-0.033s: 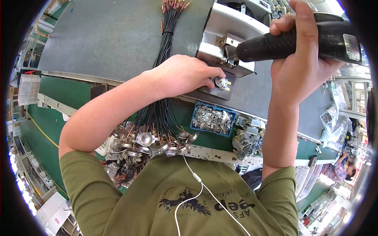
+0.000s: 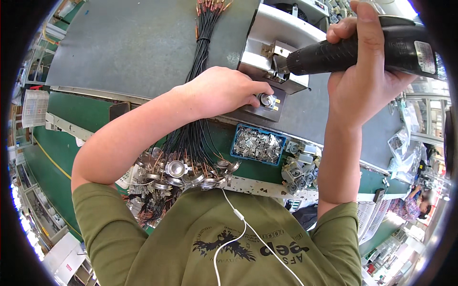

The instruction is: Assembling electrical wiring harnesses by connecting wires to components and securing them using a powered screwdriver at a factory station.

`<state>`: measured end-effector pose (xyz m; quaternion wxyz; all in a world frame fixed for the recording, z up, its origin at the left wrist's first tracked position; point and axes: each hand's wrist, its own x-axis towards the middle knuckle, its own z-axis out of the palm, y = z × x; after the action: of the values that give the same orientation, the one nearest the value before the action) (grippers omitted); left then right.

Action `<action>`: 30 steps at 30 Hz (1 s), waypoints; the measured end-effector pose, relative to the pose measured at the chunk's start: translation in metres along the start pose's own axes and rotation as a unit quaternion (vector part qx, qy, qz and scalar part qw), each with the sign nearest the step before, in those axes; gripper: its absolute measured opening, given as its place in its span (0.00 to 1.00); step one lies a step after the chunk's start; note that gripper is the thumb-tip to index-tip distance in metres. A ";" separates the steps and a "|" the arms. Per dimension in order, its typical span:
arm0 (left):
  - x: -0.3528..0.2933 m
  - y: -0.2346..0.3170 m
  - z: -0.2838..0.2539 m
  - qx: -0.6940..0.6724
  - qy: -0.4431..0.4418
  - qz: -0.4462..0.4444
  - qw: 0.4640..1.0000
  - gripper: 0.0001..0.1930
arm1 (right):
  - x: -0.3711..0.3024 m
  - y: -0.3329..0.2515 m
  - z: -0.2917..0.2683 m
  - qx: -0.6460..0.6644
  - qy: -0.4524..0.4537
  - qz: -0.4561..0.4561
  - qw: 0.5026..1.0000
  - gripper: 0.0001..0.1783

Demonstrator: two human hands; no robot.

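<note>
My left hand (image 2: 222,91) reaches over the grey bench, thumb and forefinger closed on a small round metal component (image 2: 267,100) with brass-coloured terminals. It sits on a dark flat block (image 2: 260,114). Raised on the right, my right hand (image 2: 362,78) grips a black handheld power tool (image 2: 329,56) with a ribbed nose. Its tip meets the small clamp-like metal parts (image 2: 279,62) on a silver metal fixture (image 2: 272,24), just beyond the block. How the tip engages there is hard to make out.
Black wires (image 2: 200,52) run under my left forearm to several round metal cups (image 2: 176,168) near my body. A blue tray (image 2: 234,147) of small metal pieces and a pile of grey parts (image 2: 300,174) lie nearer me. Another person (image 2: 410,206) is far right.
</note>
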<state>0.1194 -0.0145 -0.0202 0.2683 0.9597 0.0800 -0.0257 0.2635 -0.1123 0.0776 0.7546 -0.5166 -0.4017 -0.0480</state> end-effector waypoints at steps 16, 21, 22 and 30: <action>-0.001 0.003 -0.001 0.037 -0.014 0.005 0.999 0.19 | -0.001 -0.014 0.021 0.017 -0.082 0.060 0.995 0.18; -0.004 0.009 -0.004 0.060 -0.019 -0.015 0.998 0.19 | -0.012 -0.005 0.013 -0.002 -0.050 -0.037 0.998 0.15; -0.005 0.007 -0.001 0.056 -0.022 -0.015 0.998 0.19 | -0.013 -0.007 0.007 -0.005 -0.050 -0.033 0.998 0.15; 0.002 -0.002 0.000 0.028 0.015 0.016 0.999 0.19 | -0.020 -0.010 -0.028 -0.015 -0.097 -0.004 0.995 0.11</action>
<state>0.1211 -0.0119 -0.0213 0.2408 0.9682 0.0675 -0.0096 0.2608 -0.1463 0.0684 0.7041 -0.5282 -0.4745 -0.0065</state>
